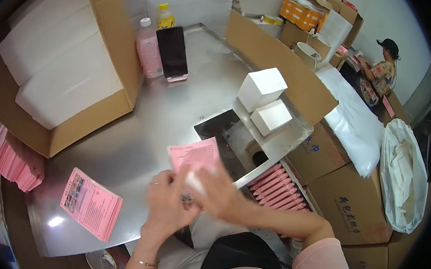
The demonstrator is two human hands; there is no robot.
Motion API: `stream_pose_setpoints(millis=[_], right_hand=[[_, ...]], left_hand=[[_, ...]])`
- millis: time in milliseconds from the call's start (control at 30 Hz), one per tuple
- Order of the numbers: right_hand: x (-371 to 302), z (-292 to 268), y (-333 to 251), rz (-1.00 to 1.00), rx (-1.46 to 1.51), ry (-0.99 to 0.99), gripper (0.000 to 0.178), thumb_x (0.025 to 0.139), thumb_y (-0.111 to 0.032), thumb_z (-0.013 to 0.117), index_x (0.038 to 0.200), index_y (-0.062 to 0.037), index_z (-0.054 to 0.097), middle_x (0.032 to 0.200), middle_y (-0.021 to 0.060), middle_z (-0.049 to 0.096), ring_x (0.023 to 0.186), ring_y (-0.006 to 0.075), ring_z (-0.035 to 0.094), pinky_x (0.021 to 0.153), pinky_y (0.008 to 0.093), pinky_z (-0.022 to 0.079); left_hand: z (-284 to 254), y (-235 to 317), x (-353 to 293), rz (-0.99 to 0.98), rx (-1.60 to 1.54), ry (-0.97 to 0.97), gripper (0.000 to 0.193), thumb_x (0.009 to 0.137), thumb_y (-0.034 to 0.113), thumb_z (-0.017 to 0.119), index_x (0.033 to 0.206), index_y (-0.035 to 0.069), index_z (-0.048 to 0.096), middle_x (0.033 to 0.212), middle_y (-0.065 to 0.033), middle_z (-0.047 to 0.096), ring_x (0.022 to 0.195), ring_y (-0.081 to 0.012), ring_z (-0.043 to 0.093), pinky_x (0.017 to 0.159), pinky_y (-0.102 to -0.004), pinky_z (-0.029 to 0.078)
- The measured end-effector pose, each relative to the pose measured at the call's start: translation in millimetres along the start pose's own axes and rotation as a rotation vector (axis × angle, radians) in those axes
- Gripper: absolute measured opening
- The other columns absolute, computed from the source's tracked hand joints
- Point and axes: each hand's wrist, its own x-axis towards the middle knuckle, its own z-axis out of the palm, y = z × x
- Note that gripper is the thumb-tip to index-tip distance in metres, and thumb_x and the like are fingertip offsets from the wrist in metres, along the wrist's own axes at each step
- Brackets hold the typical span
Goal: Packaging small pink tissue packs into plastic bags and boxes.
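My left hand [165,204] and my right hand [219,193] meet over the front edge of the steel table [140,128]. Together they grip a pink printed leaflet [193,154] and a small white object [195,182], both blurred by motion. The leaflet sticks up above my fingers. A stack of the same pink leaflets [92,203] lies on the table to the left of my left hand. Two white boxes [261,87] [271,116] stand on the raised steel platform [286,140] beyond my right hand.
A big cardboard carton of white flat stock [64,67] fills the left. A pink bottle [149,48], a yellow-capped bottle [165,17] and a dark phone [172,52] stand at the back. Pink packs [277,187] lie in a tray at right. Another person [380,71] works far right, beside cartons and white bags [402,174].
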Motion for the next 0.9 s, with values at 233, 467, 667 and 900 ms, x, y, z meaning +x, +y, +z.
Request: stream_pose_setpoints(millis=[233,467,667,900], right_hand=[[27,22,92,0.477,-0.047,-0.382,0.025,0.083,-0.014,0.062,0.105,-0.0029,0.066,0.102,0.0216,0.064,0.103,0.0382,0.060,0.101,0.0616,0.039],[-5,-28,81,0.648,-0.002,-0.131,0.019,0.087,-0.015,0.065,0.103,-0.0087,0.071,0.077,0.0183,0.065,0.078,0.0369,0.066,0.072,0.0488,0.050],[-37,-56,141,0.630,-0.616,0.209,0.021,0.086,-0.016,0.069,0.102,-0.0031,0.068,0.089,0.0096,0.060,0.089,0.0275,0.057,0.079,0.0428,0.043],[-35,-45,152,0.653,-0.452,0.314,0.014,0.090,-0.013,0.065,0.086,-0.0012,0.069,0.084,0.0135,0.057,0.083,0.0304,0.055,0.073,0.0415,0.045]], left_hand=[[-16,-2,-16,-0.084,-0.165,-0.033,0.066,0.075,0.003,0.067,0.139,0.008,0.051,0.099,-0.0155,0.055,0.090,-0.0328,0.056,0.080,-0.0437,0.044],[-68,-69,-88,-0.365,-0.011,0.439,0.029,0.073,0.001,0.061,0.102,0.003,0.060,0.114,-0.0169,0.061,0.109,-0.0364,0.055,0.100,-0.0476,0.038],[-86,-106,-118,-0.621,0.529,0.101,0.035,0.081,0.010,0.062,0.114,0.002,0.053,0.110,-0.0175,0.057,0.113,-0.0384,0.050,0.110,-0.0550,0.025],[-83,-90,-93,-0.385,0.096,0.270,0.018,0.089,-0.001,0.053,0.106,0.003,0.054,0.099,-0.0167,0.054,0.099,-0.0370,0.053,0.090,-0.0449,0.041]])
